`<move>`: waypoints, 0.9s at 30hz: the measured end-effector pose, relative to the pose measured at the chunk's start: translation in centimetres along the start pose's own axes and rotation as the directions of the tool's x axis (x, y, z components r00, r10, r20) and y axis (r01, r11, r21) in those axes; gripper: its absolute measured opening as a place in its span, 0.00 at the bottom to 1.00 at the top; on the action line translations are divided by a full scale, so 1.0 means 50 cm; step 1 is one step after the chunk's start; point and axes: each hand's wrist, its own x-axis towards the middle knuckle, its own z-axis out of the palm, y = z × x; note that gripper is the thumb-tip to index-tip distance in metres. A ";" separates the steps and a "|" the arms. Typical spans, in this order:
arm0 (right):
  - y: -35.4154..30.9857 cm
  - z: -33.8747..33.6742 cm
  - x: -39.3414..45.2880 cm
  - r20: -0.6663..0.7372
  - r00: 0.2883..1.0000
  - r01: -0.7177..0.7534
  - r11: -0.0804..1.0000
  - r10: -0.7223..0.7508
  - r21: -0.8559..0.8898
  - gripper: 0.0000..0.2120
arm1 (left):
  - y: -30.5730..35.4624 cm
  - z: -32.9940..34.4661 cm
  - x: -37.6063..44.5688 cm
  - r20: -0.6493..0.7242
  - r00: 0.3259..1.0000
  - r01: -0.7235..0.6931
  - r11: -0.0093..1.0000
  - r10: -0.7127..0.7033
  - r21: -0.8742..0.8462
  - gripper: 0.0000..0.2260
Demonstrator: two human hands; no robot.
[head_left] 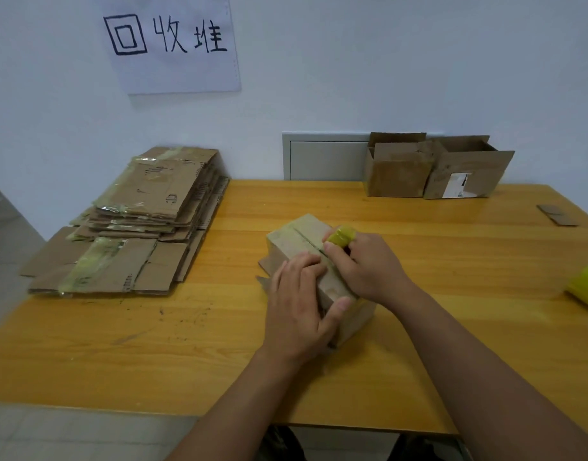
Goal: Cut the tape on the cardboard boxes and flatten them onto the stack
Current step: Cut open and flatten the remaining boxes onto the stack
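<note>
Cardboard stack (129, 224) at 10 o'clock is already tall. Left hand (299, 307) clamps the taped box (306, 241) mid-table (186, 344), right hand (366, 264) grips a yellow cutter (342, 235) on its seam; two boxes (432, 168) at 1 o'clock still wait.

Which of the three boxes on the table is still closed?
The small box under both hands: its top flaps meet at a seam. The two boxes by the wall stand open.
</note>
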 end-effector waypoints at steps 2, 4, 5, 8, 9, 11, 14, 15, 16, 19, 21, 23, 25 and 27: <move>0.002 -0.011 -0.006 0.000 1.000 0.009 0.997 -0.009 0.071 0.11 | -0.002 0.005 -0.007 -0.003 1.000 0.019 1.000 -0.019 0.009 0.31; 0.006 -0.028 -0.023 -0.038 0.999 0.040 0.994 -0.036 0.101 0.14 | -0.001 0.009 -0.007 -0.015 0.999 0.035 0.999 -0.035 0.015 0.31; 0.008 -0.035 -0.032 -0.038 0.998 0.057 0.994 -0.054 0.090 0.14 | 0.000 0.012 -0.006 -0.023 0.999 0.037 0.999 -0.036 0.018 0.31; 0.016 -0.036 -0.050 0.022 0.998 0.065 0.997 -0.066 0.042 0.15 | 0.006 0.020 -0.007 -0.041 0.998 0.041 0.999 -0.041 0.006 0.31; 0.018 -0.037 -0.053 0.035 0.997 0.065 0.997 -0.066 0.035 0.15 | 0.007 0.021 -0.009 -0.046 0.998 0.042 0.999 -0.042 -0.001 0.31; 0.018 -0.041 -0.059 0.043 0.996 0.080 0.996 -0.081 0.039 0.11 | 0.006 0.024 -0.010 -0.049 0.998 0.050 0.999 -0.050 -0.002 0.29; 0.019 -0.056 -0.075 -0.012 0.995 0.104 0.991 -0.104 0.079 0.09 | 0.007 0.025 -0.011 -0.039 0.997 0.066 0.998 -0.066 0.006 0.25; 0.021 -0.059 -0.081 -0.013 0.995 0.104 0.990 -0.103 0.092 0.09 | 0.008 0.025 -0.011 -0.035 0.997 0.075 0.997 -0.075 0.010 0.24; 0.024 -0.060 -0.088 -0.008 0.995 0.105 0.990 -0.104 0.098 0.09 | 0.009 0.025 -0.010 -0.032 0.996 0.084 0.996 -0.083 0.014 0.24; 0.039 -0.061 -0.113 -0.062 0.991 0.126 0.987 -0.121 0.100 0.09 | 0.012 0.023 -0.010 -0.027 0.996 0.083 0.996 -0.082 0.022 0.25; 0.048 -0.057 -0.131 -0.111 0.989 0.110 0.986 -0.096 0.125 0.14 | 0.011 0.022 -0.008 -0.015 0.996 0.087 0.996 -0.087 0.033 0.24; 0.053 -0.056 -0.149 -0.129 0.989 0.093 0.986 -0.074 0.142 0.17 | 0.012 0.022 -0.008 -0.013 0.996 0.091 0.995 -0.090 0.039 0.24; 0.055 -0.055 -0.162 -0.145 0.986 0.106 0.987 -0.087 0.124 0.17 | 0.012 0.022 -0.008 -0.015 0.996 0.091 0.995 -0.090 0.050 0.23; 0.056 -0.056 -0.171 -0.156 0.985 0.094 0.986 -0.072 0.137 0.16 | 0.012 0.021 -0.008 -0.008 0.996 0.090 0.994 -0.090 0.064 0.22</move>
